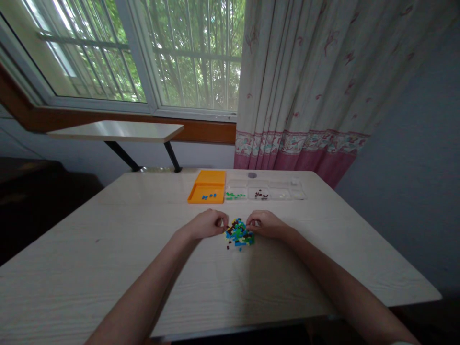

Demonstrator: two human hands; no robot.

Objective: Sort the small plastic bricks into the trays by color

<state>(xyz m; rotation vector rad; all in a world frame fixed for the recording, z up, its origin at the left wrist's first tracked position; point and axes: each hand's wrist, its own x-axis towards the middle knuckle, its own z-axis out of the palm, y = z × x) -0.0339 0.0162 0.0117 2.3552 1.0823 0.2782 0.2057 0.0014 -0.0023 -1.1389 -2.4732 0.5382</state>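
- Nearest the person, bare tabletop [201, 292] is stretching out, and two forearms are reaching in over it from either side.
- Two loose bricks, a dark one [227, 247] and a blue one [240, 249], are lying just on the near side of the pile.
- A longer blue brick [240, 244] is resting at the pile's near edge, its long axis running roughly left to right.
- The pile of small bricks [238, 233] is sitting on the table between the hands; its blue, green, dark red and yellowish bricks are pointing every way, so the heap is showing no single direction.
- The left hand [212, 223] is bending its fingers and thumb to a narrow gap at the pile's left edge; whether it is holding a brick, I cannot tell.
- The right hand [263, 224] is curling much the same way at the right edge, its fingertips close together; any brick in them is too small to make out.
- Beyond the hands, an orange box [206, 178] is lying open, holding blue bricks [208, 196] in its near half.
- Just right of it, a clear tray [293, 185] is running lengthwise left to right, with green bricks [235, 195] and dark red bricks [261, 195] sitting in separate compartments.
- Farther back, a curtain [298, 96] is hanging beside a barred window [194, 57].
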